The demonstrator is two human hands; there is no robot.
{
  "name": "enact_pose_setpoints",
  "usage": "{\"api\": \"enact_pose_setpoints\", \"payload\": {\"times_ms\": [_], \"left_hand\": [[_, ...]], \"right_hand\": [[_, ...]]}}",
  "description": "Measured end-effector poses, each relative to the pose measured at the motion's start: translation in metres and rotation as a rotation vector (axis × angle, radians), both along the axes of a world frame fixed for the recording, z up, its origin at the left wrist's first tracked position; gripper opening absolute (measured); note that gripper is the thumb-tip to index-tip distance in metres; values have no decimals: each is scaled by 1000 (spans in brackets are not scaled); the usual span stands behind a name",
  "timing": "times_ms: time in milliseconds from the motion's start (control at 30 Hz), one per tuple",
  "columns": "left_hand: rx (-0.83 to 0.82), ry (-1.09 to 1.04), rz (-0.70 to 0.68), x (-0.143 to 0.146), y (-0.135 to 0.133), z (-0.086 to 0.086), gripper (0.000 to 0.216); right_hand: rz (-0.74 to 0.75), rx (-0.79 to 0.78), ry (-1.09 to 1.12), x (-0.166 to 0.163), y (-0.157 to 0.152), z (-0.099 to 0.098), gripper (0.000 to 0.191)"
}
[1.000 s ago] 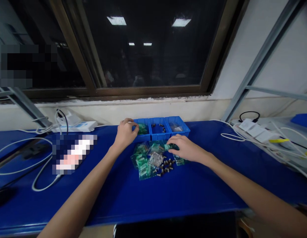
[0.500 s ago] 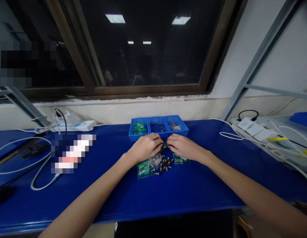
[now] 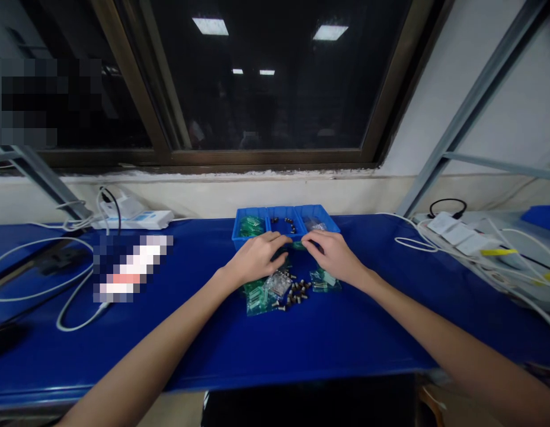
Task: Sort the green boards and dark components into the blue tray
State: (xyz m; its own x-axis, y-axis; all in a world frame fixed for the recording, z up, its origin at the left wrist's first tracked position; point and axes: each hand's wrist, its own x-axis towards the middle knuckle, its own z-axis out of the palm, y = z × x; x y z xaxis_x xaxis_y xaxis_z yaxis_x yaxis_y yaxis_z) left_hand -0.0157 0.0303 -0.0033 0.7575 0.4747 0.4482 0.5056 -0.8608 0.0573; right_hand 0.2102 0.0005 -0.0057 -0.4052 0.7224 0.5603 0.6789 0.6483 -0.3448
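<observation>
My left hand (image 3: 257,256) and my right hand (image 3: 335,254) meet just in front of the blue bins. Between their fingertips is a small green plastic bag (image 3: 297,244), largely hidden by the fingers. The right thumb and fingers pinch its right side; the left fingers reach its other side, with the left thumb lower. Below the left hand lie green bags of metal pins (image 3: 259,299) and a clear bag of small parts (image 3: 278,283). Loose screws (image 3: 297,292) are scattered beside them. Under the right wrist lies another green bag (image 3: 325,281).
Three joined blue bins (image 3: 281,220) stand at the back, holding green bags, dark small parts and clear bags. A power strip (image 3: 153,219) and white cables lie at the left. White adapters (image 3: 453,230) and more cables lie at the right. A window is behind the blue table (image 3: 346,338).
Both hands have risen slightly towards the bins with the green bag between them. The left thumb has spread away from its fingers. The camera view has shifted slightly.
</observation>
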Motion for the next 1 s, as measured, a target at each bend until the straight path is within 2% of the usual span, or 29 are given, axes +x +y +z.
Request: {"api": "enact_pose_setpoints", "payload": {"times_ms": [100, 233, 333, 433, 500, 600, 667, 833, 933, 1000], "left_hand": [[5, -75, -6, 2, 0, 0, 26], [-49, -248, 11, 6, 0, 1, 20], [-101, -369, 31, 7, 2, 2, 19], [-145, -385, 25, 7, 2, 1, 18], [-173, -359, 16, 7, 1, -1, 14], [-179, -286, 32, 6, -2, -3, 58], [-136, -214, 55, 5, -5, -4, 72], [54, -89, 113, 4, -6, -3, 46], [140, -102, 129, 3, -5, -3, 38], [168, -128, 125, 3, -4, -3, 36]], "right_hand": [[-25, -51, 127, -4, -3, 2, 22], [28, -294, 397, -10, -6, 3, 18], [88, -447, 553, -10, -4, 2, 28], [71, -515, 621, -8, 0, -1, 31], [46, -532, 661, -7, 3, -3, 31], [16, -542, 706, -7, 5, -5, 30], [17, -559, 713, -8, 4, -4, 30], [96, -562, 668, -11, 0, -1, 30], [92, -498, 619, -11, -3, 0, 38], [94, -441, 591, -11, -4, -1, 36]]}}
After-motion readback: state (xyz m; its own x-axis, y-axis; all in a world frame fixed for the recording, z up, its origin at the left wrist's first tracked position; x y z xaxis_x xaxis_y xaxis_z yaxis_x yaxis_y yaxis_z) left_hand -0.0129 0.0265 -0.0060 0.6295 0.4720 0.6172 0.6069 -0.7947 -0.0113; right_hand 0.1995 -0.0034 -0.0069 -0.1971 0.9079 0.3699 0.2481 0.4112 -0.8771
